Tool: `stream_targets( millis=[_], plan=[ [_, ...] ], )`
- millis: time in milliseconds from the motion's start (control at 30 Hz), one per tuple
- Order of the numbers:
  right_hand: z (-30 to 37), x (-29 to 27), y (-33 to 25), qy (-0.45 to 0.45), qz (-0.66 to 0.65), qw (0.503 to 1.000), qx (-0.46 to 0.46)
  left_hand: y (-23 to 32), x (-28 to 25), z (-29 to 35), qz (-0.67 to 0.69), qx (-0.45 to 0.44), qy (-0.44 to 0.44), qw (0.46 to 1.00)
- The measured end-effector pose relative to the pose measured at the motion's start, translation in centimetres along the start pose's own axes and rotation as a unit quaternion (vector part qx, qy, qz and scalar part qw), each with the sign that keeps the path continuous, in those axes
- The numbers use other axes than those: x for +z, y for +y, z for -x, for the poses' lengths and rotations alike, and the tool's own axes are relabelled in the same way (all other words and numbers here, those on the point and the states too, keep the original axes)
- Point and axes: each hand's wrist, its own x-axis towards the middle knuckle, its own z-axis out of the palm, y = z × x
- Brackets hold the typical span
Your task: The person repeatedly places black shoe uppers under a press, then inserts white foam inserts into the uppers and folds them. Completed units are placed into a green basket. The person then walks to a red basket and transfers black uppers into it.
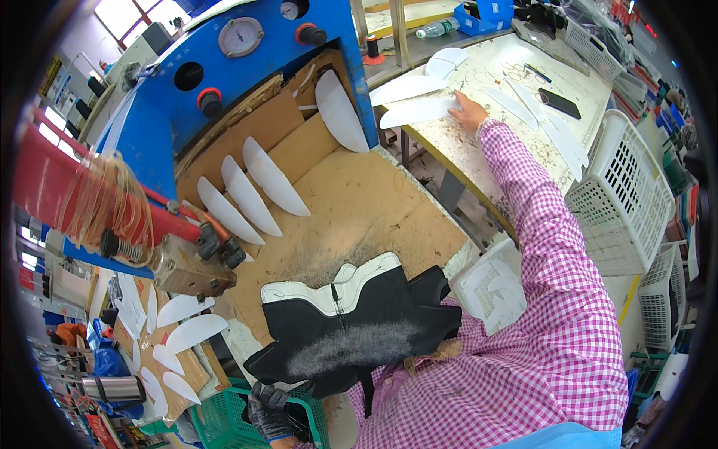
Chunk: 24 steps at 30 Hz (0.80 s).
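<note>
My right hand (pixel 469 114), bare, reaches to the worktable on the right. Its fingers close on the right end of a white curved flat piece (pixel 416 113). Similar white pieces (pixel 407 89) lie just behind it. Low at the left, my left hand (pixel 271 413) wears a dark grey glove. Its fingers are curled beside the green basket (pixel 217 419), and what they hold, if anything, is hidden. Black fabric pieces with a white curved border (pixel 359 333) lie over the near edge of the brown board (pixel 366 202), in front of my body.
A blue machine (pixel 292 63) with a gauge stands behind the board; several white pieces (pixel 258 179) lean inside it. A red arm with a metal block (pixel 191 269) juts in from the left. White crates (pixel 621 194) stand right. A phone (pixel 559 103) lies on the worktable.
</note>
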Motion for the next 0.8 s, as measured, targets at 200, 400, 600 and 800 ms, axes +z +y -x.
stream_targets(
  millis=[200,400,600,800],
  plan=[
    [2.8,-1.8,-2.0,-0.113,0.045,0.992,0.020,0.6,-0.1,1.1,0.015,0.045,0.132,0.990],
    [10.7,-2.1,-1.6,0.003,0.185,0.974,-0.129,1.0,0.2,1.3,-0.020,0.101,0.084,0.991],
    [20.0,-3.7,-1.1,0.041,0.150,0.972,-0.177,3.4,2.0,1.9,-0.030,0.151,-0.046,0.987],
    [23.4,-3.6,-2.2,0.138,0.181,0.934,-0.276,3.7,10.5,3.1,-0.092,0.188,-0.181,0.961]
  ],
)
